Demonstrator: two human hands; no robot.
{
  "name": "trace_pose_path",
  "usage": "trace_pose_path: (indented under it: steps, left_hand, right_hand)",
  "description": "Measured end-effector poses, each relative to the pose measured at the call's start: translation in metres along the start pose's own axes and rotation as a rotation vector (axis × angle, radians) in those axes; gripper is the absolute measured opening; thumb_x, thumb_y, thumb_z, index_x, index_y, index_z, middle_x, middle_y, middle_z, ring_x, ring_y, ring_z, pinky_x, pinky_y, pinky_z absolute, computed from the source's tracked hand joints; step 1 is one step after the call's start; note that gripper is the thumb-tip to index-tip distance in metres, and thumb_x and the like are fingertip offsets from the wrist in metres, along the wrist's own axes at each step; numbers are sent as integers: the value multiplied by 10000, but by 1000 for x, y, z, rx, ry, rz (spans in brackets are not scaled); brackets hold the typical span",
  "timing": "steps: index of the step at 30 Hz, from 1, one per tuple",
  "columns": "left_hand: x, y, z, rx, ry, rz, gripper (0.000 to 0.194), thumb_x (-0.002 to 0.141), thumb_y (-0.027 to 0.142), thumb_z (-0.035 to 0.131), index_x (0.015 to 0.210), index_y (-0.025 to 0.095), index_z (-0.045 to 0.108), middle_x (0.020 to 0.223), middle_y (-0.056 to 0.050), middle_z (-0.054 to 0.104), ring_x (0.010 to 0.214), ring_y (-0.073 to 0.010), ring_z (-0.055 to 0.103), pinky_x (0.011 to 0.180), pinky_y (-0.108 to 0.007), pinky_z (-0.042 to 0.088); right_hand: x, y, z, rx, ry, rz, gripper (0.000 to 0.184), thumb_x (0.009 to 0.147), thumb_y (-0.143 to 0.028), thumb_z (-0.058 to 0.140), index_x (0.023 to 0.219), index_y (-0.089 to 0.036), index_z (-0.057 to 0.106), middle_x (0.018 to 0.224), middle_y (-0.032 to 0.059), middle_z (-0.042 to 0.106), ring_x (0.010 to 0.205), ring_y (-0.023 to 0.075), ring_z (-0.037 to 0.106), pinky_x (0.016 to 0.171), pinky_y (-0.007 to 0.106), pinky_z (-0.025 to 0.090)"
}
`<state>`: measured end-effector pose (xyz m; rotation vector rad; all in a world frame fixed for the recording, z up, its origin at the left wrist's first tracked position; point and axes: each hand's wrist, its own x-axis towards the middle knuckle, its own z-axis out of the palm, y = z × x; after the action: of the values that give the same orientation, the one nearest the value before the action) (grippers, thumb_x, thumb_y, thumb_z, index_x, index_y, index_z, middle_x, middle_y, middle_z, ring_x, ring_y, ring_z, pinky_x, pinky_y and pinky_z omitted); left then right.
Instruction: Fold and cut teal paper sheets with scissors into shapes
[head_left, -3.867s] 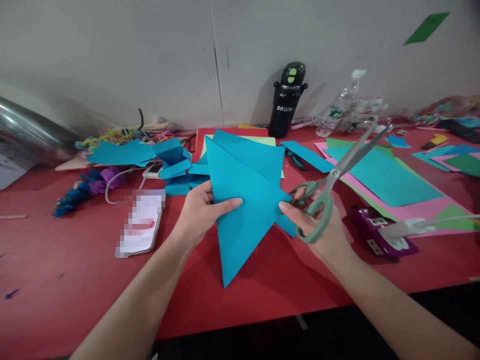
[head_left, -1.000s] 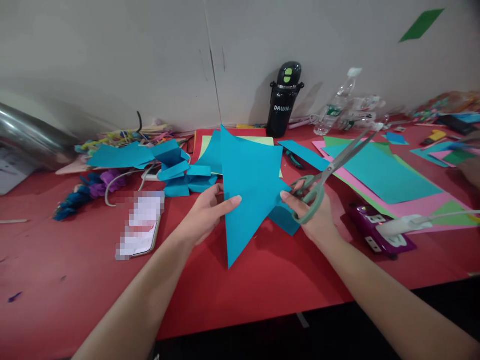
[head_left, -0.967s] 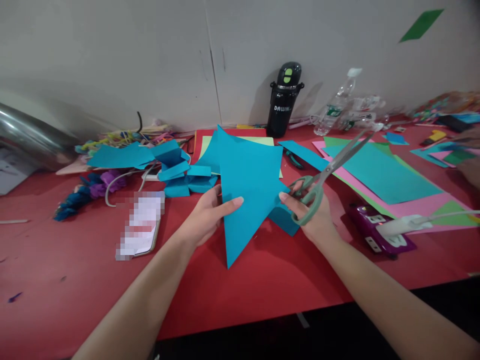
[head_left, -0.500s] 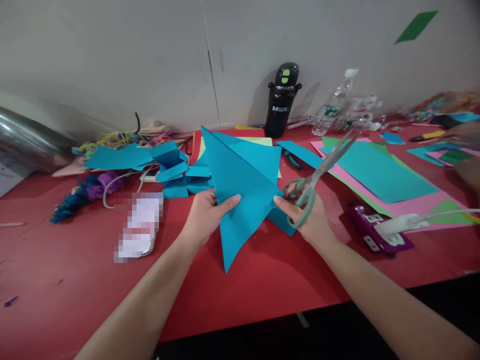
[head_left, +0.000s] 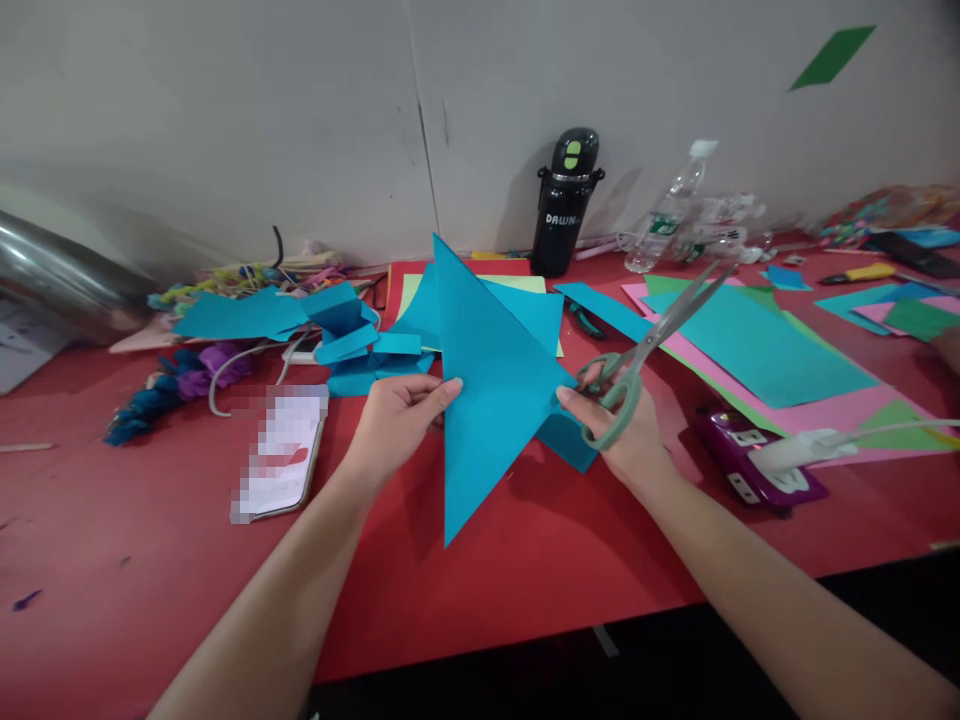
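A blue sheet of paper (head_left: 491, 390), folded into a triangle, is held up over the red table between my two hands. My left hand (head_left: 401, 420) pinches its left edge, thumb in front and fingers behind. At the right corner my right hand (head_left: 626, 430) grips the paper between thumb and fingers. Green-handled scissors (head_left: 637, 360) also hang in my right hand, loops around the fingers, blades pointing up and away to the right. Behind the triangle lie more blue paper and a pale yellow sheet (head_left: 536, 285); a blue piece (head_left: 570, 442) shows below the right corner.
Folded blue paper pieces (head_left: 360, 345) and a phone (head_left: 281, 455) lie to the left. A black bottle (head_left: 562, 205) and a clear plastic bottle (head_left: 667, 210) stand by the wall. Rightward are coloured sheets (head_left: 765, 345), a purple power strip (head_left: 757, 465) and part of another person's hand (head_left: 949, 348).
The folded paper has been drawn flatter, its left edge now nearly vertical and its layers lined up. My left hand moved slightly left. The other person's hand has mostly left the right edge.
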<state>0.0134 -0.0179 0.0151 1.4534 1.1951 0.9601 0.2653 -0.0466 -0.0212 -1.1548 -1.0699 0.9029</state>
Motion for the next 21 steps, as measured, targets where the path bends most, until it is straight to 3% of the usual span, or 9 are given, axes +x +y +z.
trace_pose_path:
  steps: [4,10,14,17,19,21]
  left_hand:
    - [-2,0,5,45,57,6,415,868,545,652,675,177,642,592,1,584,542,-125,533,509,-241,441]
    - [-3,1,10,23,-165,-53,372,838,532,675,758,169,671,682,-37,649,613,-175,595,552,-288,484]
    - [-2,-6,11,170,-10,-11,372,850,514,665,698,175,664,604,-18,594,540,-154,531,474,-261,386]
    - [-2,-9,12,188,66,4,360,858,521,653,759,177,690,640,-28,615,564,-165,542,478,-265,378]
    - [-2,-9,11,169,40,13,341,865,512,648,805,178,689,677,-30,628,602,-173,559,507,-268,402]
    - [-1,-8,11,137,-62,43,288,875,470,647,865,183,671,760,-31,643,686,-181,588,577,-274,452]
  right_hand:
    - [0,3,0,10,21,-4,350,723,-318,830,843,-243,509,715,-49,539,653,148,597,567,291,497]
    - [3,6,-3,-2,80,-22,343,743,-325,824,853,-242,509,723,-47,544,637,151,621,489,259,450]
    - [3,4,-3,-25,92,-18,343,742,-328,826,842,-241,510,719,-48,543,636,148,627,498,257,464]
    - [3,3,-1,-18,110,-20,344,736,-323,831,837,-239,513,721,-49,546,619,139,616,488,253,458]
    - [4,4,-1,-2,126,-23,347,733,-316,835,845,-237,516,734,-49,551,604,128,599,479,247,446]
    - [5,6,-2,17,142,-23,348,734,-311,835,856,-235,518,741,-51,557,588,117,581,473,242,437]
